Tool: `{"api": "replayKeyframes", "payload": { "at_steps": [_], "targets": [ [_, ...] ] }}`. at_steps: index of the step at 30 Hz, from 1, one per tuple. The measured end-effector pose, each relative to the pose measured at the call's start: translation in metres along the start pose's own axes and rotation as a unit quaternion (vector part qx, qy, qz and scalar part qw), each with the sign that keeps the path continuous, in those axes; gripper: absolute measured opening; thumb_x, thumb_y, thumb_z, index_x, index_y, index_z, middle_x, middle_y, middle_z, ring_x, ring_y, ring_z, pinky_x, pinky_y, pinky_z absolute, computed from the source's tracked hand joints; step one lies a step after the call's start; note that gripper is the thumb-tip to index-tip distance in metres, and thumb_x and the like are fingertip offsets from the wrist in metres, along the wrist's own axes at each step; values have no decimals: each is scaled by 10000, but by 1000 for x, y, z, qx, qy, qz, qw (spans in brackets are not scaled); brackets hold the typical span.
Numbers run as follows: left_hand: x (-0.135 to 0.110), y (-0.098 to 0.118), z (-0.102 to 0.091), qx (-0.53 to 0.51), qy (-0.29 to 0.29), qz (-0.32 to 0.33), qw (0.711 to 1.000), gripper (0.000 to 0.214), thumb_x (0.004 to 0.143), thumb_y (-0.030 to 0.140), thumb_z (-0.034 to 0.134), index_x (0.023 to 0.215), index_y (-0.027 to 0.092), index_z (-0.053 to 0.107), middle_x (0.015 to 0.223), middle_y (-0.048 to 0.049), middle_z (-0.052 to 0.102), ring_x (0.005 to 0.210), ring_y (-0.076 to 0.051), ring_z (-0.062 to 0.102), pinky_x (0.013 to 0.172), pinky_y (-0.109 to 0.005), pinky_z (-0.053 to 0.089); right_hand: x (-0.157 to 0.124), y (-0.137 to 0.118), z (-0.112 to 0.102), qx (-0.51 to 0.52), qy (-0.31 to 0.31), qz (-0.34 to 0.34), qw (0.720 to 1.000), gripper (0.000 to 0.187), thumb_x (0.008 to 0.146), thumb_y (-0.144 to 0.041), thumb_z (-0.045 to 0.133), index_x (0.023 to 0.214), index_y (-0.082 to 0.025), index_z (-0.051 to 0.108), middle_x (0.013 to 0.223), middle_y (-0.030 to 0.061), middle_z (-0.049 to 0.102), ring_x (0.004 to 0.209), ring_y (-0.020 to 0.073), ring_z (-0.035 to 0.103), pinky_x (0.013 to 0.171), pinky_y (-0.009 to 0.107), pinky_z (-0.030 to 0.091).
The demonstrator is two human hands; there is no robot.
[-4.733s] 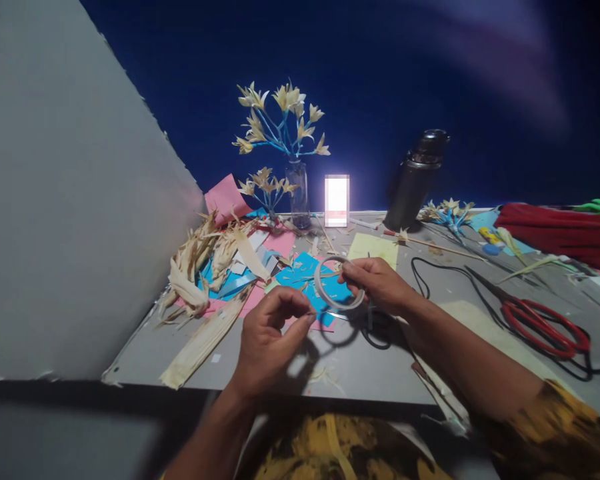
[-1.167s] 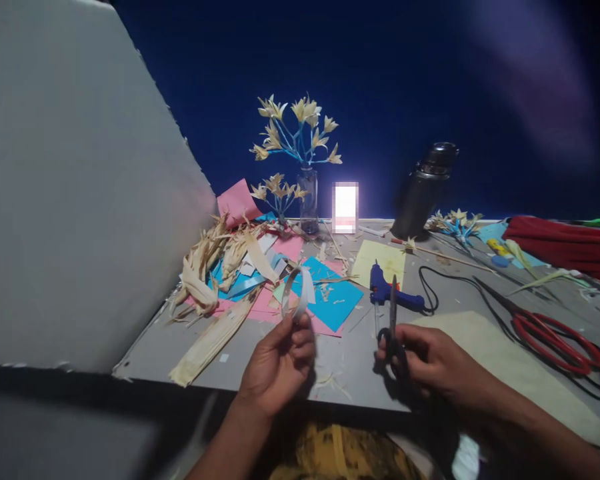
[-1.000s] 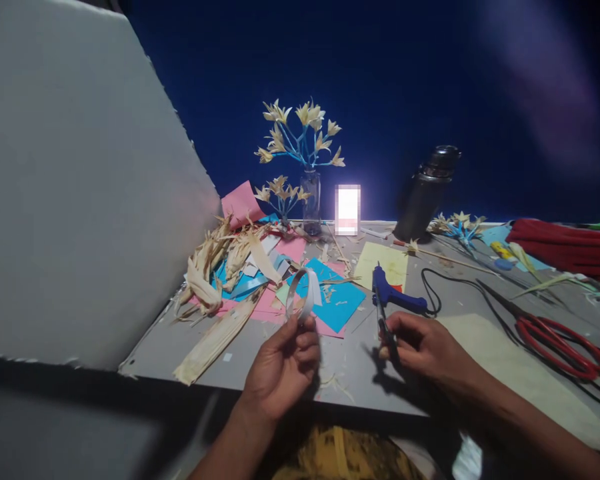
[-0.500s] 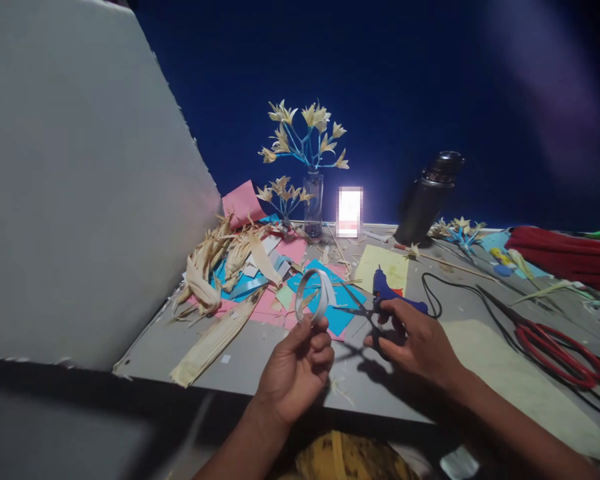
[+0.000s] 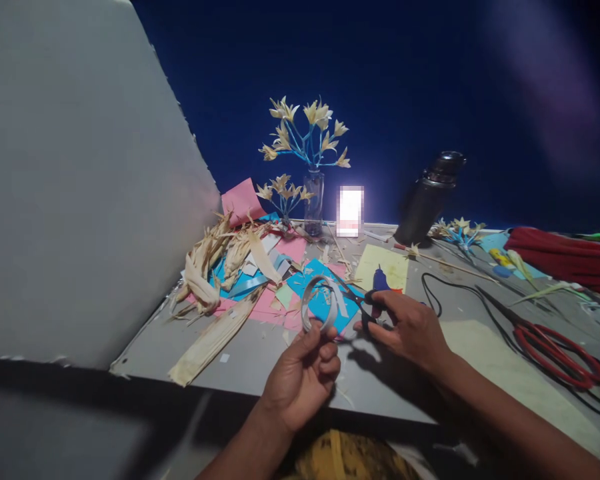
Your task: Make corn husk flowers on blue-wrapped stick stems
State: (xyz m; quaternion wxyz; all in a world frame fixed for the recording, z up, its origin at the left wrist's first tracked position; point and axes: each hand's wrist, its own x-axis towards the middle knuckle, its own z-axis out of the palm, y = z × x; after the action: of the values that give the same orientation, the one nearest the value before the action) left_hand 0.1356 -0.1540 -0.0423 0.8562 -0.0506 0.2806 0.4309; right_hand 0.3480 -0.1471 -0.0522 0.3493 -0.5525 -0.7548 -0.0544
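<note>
My left hand (image 5: 303,373) is closed, pinching a thin white tape roll (image 5: 319,303) upright above the grey table (image 5: 260,353). A loose strip of tape stands out from the roll's top right. My right hand (image 5: 407,325) grips small black scissors (image 5: 353,298), whose blades point left and touch that strip. A blue glue gun (image 5: 380,279) lies just behind my right hand, partly hidden by it.
Corn husks (image 5: 207,267) and blue and pink paper scraps (image 5: 280,293) litter the left. A vase of husk flowers (image 5: 307,143), a lit phone (image 5: 351,211) and a dark flask (image 5: 430,197) stand at the back. Red-handled scissors (image 5: 555,333) and a black cord lie right. A grey board (image 5: 80,187) leans left.
My right hand set the tape roll into my left hand earlier, picked up the small scissors, and has now swung their blades left to the tape strip.
</note>
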Motion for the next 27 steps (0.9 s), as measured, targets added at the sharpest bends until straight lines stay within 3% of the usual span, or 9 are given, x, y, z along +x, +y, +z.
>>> {"api": "replayKeyframes", "payload": {
  "at_steps": [11,21,24,27],
  "targets": [
    [-5,8,-7,-11,-10,2,1000,246,777,65,760,931,144,585,788,-46,631,535,-64,466,446,-141,366,7,-2,4,-89,19,-100,991,214,943,-313,579,865,-153,698,711,55,708,649,190,644,609,289,375],
    [-1,14,-12,4,-7,19,1000,178,819,64,717,930,140,601,795,-54,655,531,-55,501,447,-133,384,7,-2,17,-99,-1,-86,991,234,940,-286,549,793,-182,700,677,55,680,636,180,594,597,283,331],
    [-6,33,-11,66,-2,69,995,184,778,70,754,911,116,635,782,-52,664,535,-50,520,447,-129,396,3,1,19,-84,-5,-83,993,221,928,-279,544,814,-176,703,726,71,708,655,190,617,597,281,348],
    [-14,68,-15,186,18,180,966,196,706,111,813,809,95,647,736,-50,668,534,-58,545,466,-143,437,-1,7,20,-74,-12,-69,995,191,905,-268,551,840,-179,707,762,78,728,665,199,637,595,279,364]
  ]
}}
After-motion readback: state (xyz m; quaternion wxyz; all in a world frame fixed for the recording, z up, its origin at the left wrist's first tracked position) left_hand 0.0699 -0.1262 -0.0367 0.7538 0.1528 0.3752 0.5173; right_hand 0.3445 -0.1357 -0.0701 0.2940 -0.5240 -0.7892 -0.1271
